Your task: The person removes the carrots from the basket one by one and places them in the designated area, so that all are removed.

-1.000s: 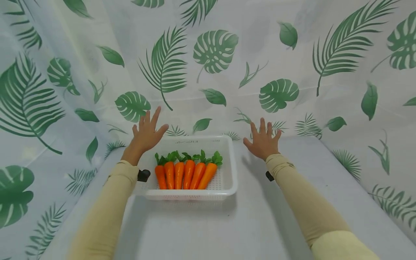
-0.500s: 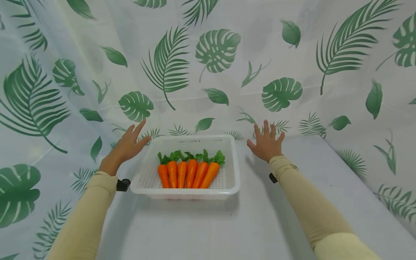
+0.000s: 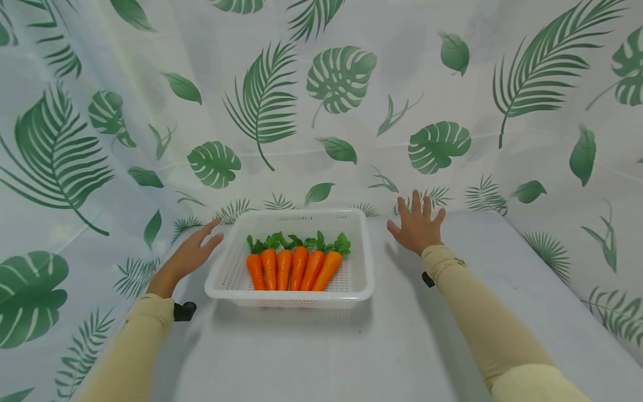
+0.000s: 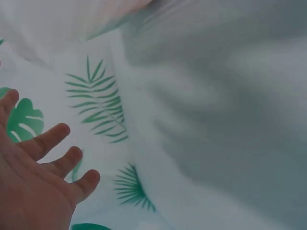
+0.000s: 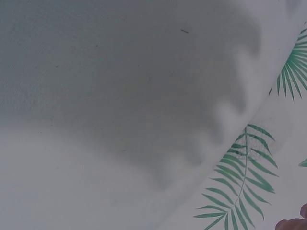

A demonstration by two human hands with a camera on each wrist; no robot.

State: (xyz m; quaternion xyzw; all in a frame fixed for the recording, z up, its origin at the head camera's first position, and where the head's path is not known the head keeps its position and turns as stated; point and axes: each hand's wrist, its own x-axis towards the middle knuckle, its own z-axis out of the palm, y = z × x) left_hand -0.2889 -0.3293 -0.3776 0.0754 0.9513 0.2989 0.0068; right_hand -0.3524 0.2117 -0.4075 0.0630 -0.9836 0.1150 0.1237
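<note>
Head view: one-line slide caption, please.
Six carrots in a white basket, flanked by a person's empty left hand and empty, spread-fingered right hand.

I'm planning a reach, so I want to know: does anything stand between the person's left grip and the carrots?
Yes: the white basket's left wall stands between the left grip and the carrots inside. From above nothing visible covers them, so reaching over that wall looks clear.

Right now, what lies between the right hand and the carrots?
In the head view, from the right hand to the carrots: a strip of bare tabletop, then the side wall and perforated floor of the white basket.
</note>
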